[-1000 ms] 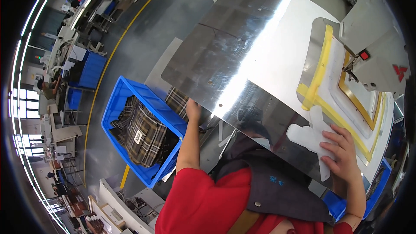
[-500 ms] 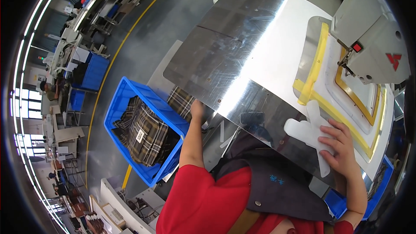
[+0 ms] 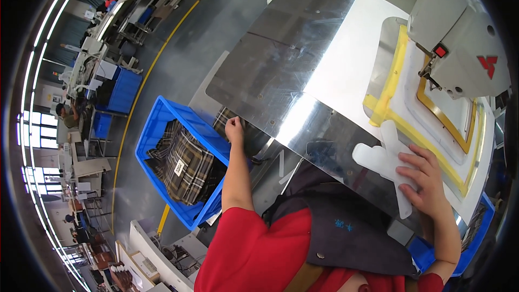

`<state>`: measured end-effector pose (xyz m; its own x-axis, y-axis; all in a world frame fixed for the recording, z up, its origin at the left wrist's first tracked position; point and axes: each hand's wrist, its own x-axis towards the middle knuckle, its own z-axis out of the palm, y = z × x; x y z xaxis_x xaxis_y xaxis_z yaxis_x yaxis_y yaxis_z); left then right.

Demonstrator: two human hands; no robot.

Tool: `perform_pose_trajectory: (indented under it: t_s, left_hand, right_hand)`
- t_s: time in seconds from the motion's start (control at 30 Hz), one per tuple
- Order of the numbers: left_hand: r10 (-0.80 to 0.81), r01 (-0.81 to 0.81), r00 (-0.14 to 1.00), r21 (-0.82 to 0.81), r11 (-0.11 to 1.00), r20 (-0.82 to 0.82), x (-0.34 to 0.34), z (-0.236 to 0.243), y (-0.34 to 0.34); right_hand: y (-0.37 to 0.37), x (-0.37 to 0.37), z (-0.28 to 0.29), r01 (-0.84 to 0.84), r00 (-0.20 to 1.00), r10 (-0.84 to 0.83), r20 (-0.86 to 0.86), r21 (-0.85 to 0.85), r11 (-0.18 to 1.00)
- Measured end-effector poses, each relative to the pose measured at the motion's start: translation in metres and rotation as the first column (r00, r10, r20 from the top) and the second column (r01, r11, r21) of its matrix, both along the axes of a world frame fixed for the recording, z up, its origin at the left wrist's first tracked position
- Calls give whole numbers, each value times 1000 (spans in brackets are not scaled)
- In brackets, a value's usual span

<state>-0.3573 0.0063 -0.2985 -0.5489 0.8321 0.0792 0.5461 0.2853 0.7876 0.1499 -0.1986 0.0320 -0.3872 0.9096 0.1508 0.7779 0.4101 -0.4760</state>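
Observation:
My left hand [image 3: 234,130] is closed, fingertips together, at the left edge of the shiny metal tabletop [image 3: 286,38]. Dark plaid cloth [image 3: 223,114] shows beside and behind it, below that edge; whether the fingers pinch it is hidden. Over on the right, my right hand [image 3: 424,181] has its fingers around one arm of a flat white cross-shaped piece [image 3: 378,159], above the front part of the table. A yellow-taped sewing template [image 3: 386,103] lies just beyond that piece, under the sewing machine head [image 3: 459,38].
A blue crate [image 3: 162,184] of folded plaid garments [image 3: 184,165] stands left of my left forearm. Another blue crate [image 3: 467,254] is low at the right. Past a yellow floor line [image 3: 138,100] are other workbenches and a seated person [image 3: 67,114].
My left hand has moved slightly left and away from me along the table edge, and less plaid cloth shows. My right hand and the white piece stay nearly still.

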Motion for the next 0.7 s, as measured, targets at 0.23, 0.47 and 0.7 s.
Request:
perform_pose_trajectory:
  t_s: [0.23,0.47,0.7]
  left_hand:
    - [156,-349,843,304,886,515,-58,84,37]
    - [-471,194,633,464,864,614,14,329,33]
    - [-784,863,369,128,488,500,208,367,12]
  right_hand:
    - [2,0,-2,-53,998,52,25,36,998]
    - [-2,-7,-2,-97,991,95,92,19,995]
    - [-5,-10,-9,-117,993,115,39,42,992]
